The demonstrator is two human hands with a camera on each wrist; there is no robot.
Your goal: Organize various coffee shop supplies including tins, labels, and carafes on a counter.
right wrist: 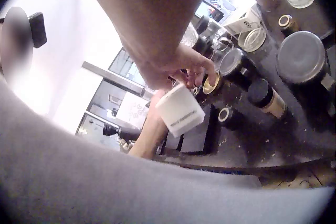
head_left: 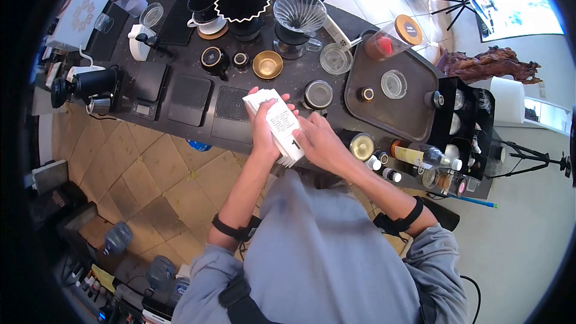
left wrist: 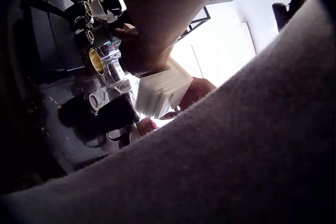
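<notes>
My left hand (head_left: 263, 132) grips a thick stack of white printed cards (head_left: 281, 121), its thumb across the upper part of the top face. Black text and a large "1" show on that face. From the right side, my right hand (head_left: 327, 147) pinches the stack's edge, with the thumb on the printed face. Fanned layers of the stack (left wrist: 160, 92) show in the left wrist view. The right wrist view shows the end of the stack (right wrist: 181, 112) below my right hand (right wrist: 181, 69). Both hands are over the counter's near edge.
Behind the hands stand a gold bowl (head_left: 267, 65), a glass dripper (head_left: 300, 12) and a black scalloped dripper (head_left: 243, 1). A brown tray (head_left: 393, 105) lies right, with a bottle (head_left: 420, 155) and jars nearer. Flat black scales (head_left: 189, 101) and a grinder (head_left: 96, 84) are left.
</notes>
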